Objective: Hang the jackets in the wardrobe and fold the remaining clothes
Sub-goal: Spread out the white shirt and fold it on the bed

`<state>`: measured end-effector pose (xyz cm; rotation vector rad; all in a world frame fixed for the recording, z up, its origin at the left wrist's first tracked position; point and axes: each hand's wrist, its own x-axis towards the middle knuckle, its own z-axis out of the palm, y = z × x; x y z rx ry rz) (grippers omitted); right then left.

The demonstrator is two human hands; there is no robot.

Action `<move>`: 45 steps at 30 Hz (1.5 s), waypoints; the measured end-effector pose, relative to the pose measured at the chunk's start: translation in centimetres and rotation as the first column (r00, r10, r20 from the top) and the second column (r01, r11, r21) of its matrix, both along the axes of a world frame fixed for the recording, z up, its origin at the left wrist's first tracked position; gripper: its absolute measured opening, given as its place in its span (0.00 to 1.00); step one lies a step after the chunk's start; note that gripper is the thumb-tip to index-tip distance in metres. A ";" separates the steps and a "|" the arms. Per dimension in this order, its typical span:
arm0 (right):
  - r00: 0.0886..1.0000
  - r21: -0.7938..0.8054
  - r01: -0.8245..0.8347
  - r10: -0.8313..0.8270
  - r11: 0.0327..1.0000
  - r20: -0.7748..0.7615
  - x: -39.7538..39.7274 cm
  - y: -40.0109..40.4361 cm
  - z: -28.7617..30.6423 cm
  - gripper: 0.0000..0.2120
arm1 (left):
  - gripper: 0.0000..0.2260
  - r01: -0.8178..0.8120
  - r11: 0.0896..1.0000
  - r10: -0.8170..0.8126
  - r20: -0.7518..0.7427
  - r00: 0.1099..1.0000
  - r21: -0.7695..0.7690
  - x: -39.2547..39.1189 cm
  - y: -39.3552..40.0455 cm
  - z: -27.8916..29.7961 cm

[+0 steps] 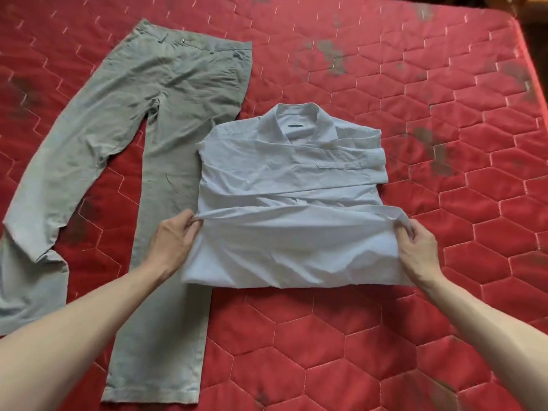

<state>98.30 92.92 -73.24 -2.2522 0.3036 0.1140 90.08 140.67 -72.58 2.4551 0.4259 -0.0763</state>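
Your left hand (173,238) and right hand (418,243) each pinch the lifted bottom fold of the pale blue, creased cotton collared shirt (290,173), sleeves crossed over its front.

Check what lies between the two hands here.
The shirt's lifted bottom fold spans from left hand to right hand, each pinching an end, in the head view.
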 end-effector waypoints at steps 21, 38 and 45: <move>0.997 -0.529 0.023 0.018 0.848 0.072 5.1 3.0 -3.2 0.14 | 0.13 0.228 0.881 -0.282 0.074 0.956 0.414 6.5 -0.6 -3.5; 0.552 -0.522 -0.741 0.826 0.422 -0.114 12.1 7.1 -1.7 0.08 | 0.25 0.495 0.831 -0.452 -0.212 0.867 0.253 13.4 -4.2 -4.3; 0.831 -0.758 -0.369 0.556 0.538 -0.009 11.1 6.4 -4.1 0.19 | 0.06 0.126 0.931 -0.144 0.030 0.989 0.343 14.5 -4.7 -3.9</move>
